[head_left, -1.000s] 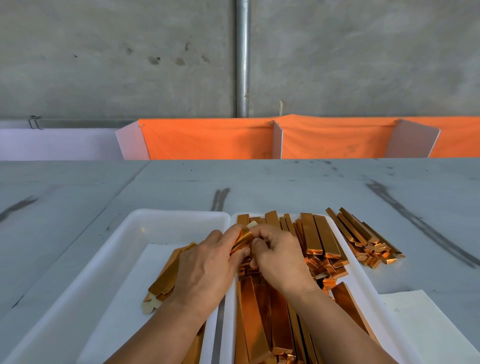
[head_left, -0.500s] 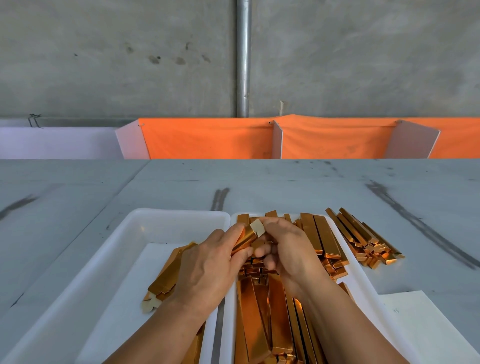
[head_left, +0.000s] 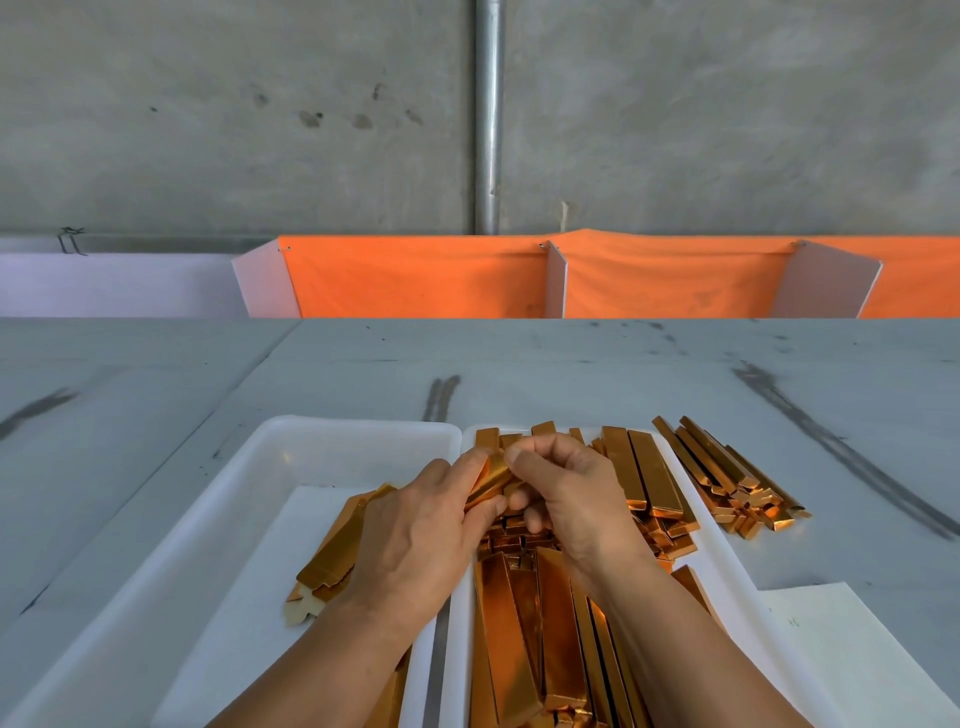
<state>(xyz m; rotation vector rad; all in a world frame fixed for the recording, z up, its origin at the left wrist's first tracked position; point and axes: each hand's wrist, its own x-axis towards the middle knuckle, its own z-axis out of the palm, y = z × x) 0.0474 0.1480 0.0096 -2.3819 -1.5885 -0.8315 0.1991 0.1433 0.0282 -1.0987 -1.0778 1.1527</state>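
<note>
Your left hand (head_left: 415, 540) and right hand (head_left: 566, 499) both pinching one copper-gold carton (head_left: 491, 480), fingers curled round it (right fingertips at its end), above the right white tray (head_left: 727, 577).

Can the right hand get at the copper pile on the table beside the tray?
Probably yes: only the tray rim lies between the right hand and the pile, though it pinches a box.

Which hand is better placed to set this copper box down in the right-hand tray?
Probably the right. The right hand is over the right tray and pinches the copper box; the left hand, also gripping it, lies mostly over the left tray.
</note>
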